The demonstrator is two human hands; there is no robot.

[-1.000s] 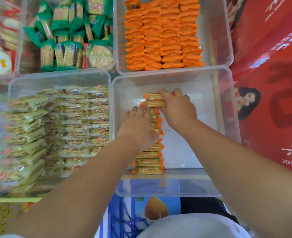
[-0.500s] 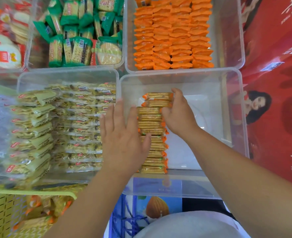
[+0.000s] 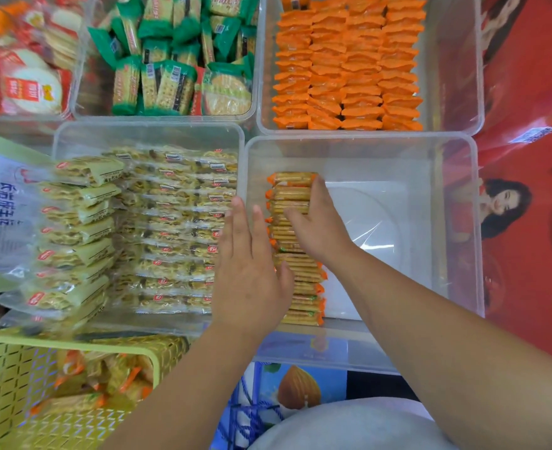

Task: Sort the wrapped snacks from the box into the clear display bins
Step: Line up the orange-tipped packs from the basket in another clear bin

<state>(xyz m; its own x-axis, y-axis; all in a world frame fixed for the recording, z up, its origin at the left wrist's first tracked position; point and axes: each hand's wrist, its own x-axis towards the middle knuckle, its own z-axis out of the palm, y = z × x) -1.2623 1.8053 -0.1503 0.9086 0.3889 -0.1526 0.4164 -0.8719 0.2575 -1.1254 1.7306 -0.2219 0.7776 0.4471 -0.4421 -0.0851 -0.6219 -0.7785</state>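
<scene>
The left hand (image 3: 251, 271) is flat with its fingers straight and close together, holding nothing. It hovers over the wall between two bins, its thumb just beside the near left edge of the row. A second ago it lay pressed on top of that row; it has since lifted off towards 9 o'clock. The right hand (image 3: 320, 232), which a second ago pinched a single packet at the far end, now lies spread on the row of clear-wrapped cracker packets with orange ends (image 3: 292, 193). Its thumb lies across the packets and a finger runs along their right ends. The row runs from 12 to 6 o'clock along the left side of the clear plastic bin (image 3: 365, 140). Its far end lies just beyond the right hand's fingertips and its near end at 6 o'clock of that hand. At 9 o'clock of the left hand, a second clear bin (image 3: 148, 125) holds stacked pale-green packets (image 3: 170, 222). At 7 o'clock, a yellow-green plastic lattice basket (image 3: 24, 384) holds loose orange-ended packets (image 3: 112, 375). At 12 o'clock, another bin holds rows of solid orange packets (image 3: 349, 66), with green-wrapped crackers (image 3: 177, 60) at 11 o'clock. A red printed carton (image 3: 527, 254) stands at 3 o'clock.
</scene>
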